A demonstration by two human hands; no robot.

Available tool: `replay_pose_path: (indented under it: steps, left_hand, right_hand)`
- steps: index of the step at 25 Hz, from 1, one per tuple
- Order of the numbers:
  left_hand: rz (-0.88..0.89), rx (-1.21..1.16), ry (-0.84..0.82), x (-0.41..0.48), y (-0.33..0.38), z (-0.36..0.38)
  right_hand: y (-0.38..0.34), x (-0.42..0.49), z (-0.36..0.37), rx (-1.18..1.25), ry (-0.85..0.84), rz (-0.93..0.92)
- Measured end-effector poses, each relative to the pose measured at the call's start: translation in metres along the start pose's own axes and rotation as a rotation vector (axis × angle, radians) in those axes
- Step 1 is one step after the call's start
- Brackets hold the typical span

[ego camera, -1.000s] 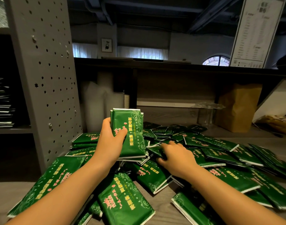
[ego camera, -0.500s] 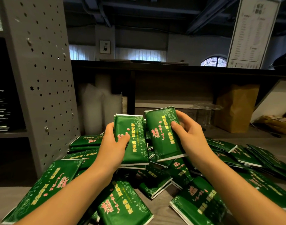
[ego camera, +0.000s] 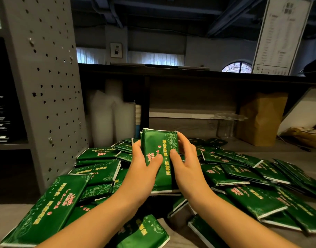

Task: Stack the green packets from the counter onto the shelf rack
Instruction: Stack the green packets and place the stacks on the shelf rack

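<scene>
- Bundle (ego camera: 159, 142) of green packets: several pressed face to face, held upright just above the pile, mid-frame.
- Left hand (ego camera: 143, 169): fingers curled round the bundle's left edge, thumb across the front. Right hand (ego camera: 186, 167): same on the right edge, thumb on the front beside the other. Both are grasping, neither is slack.
- Step, by my read: squaring up the handful before it goes to the rack.
- To do it well: squeeze evenly from both sides so the edges line up. Top seams look nrly flush, bottom edges less so. Tap the bottom on the counter (ego camera: 297, 154) if a bare spot is in reach.
- Wrappers look glossy, prob. slippery. Inner packets could slide out if one hand lets go, so thumbs in front, fingers behind.
- Loose packets (ego camera: 250, 196) lie scattered & overlapping across the counter. Lots left to move.
- Shelf rack: its grey perforated side panel (ego camera: 46, 86) stands at left, just beside the pile, w/ a shelf (ego camera: 10, 145) beyond it. Carry the bundle left round the panel and lay it flat, not on edge.
- Shelf contents are dark; can't tell what's stacked there.
</scene>
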State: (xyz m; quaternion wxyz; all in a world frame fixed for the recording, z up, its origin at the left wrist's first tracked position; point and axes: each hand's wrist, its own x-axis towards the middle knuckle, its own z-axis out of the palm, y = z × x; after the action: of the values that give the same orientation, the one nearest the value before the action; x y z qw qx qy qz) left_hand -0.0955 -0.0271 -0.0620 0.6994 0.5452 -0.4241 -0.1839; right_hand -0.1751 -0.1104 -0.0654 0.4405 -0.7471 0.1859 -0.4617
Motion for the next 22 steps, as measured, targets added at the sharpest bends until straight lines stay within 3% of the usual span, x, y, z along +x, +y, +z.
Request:
replay_pose_path:
  steps: [4, 8, 12, 15, 22]
  left_hand:
    - [0.042, 0.01, 0.093, 0.012, 0.002, -0.012]
    - [0.046, -0.041, 0.221, 0.024, 0.009, -0.028]
    - [0.071, 0.003, 0.302, 0.032, 0.006, -0.041]
    - [0.069, 0.006, 0.315, 0.034, 0.006, -0.044]
    - [0.064, 0.003, 0.309, 0.034, 0.008, -0.045]
  right_hand:
    - [0.003, 0.009, -0.014, 0.015, -0.083, 0.019]
    - [0.008, 0.015, -0.033, -0.79, -0.355, -0.064]
    - [0.004, 0.004, -0.022, -1.215, -0.648, 0.094]
    - [0.0, 0.0, -0.018, -1.237, -0.704, 0.082]
    - [-0.016, -0.003, -0.022, -0.959, -0.767, 0.171]
